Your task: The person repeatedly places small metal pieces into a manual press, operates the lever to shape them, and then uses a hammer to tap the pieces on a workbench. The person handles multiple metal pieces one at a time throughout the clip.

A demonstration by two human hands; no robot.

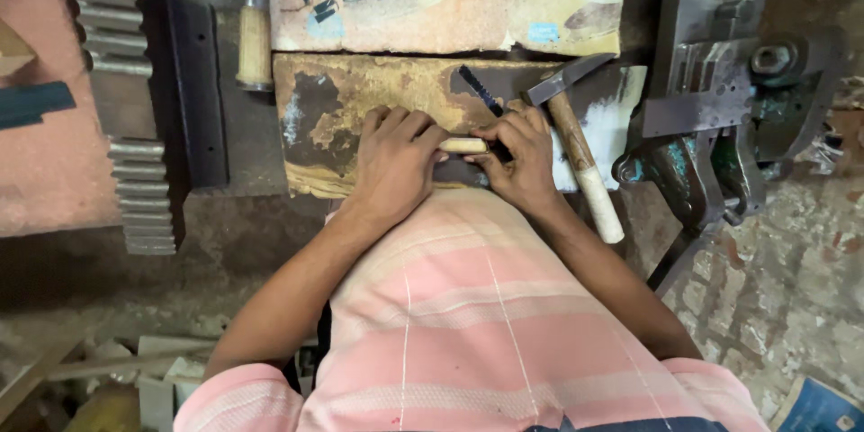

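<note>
two hands on a small wooden piece

a pink striped shirt [468, 324] fills the near view. past it, the left hand [393, 165] and right hand [522, 162] meet on the desk [360, 99], each closed on one end of a small wooden piece [463, 145]. a dark file [477, 88] pokes out past the right hand. just beside it lies a hammer [576, 148]. farther right stands a metal vise [720, 99].
</note>
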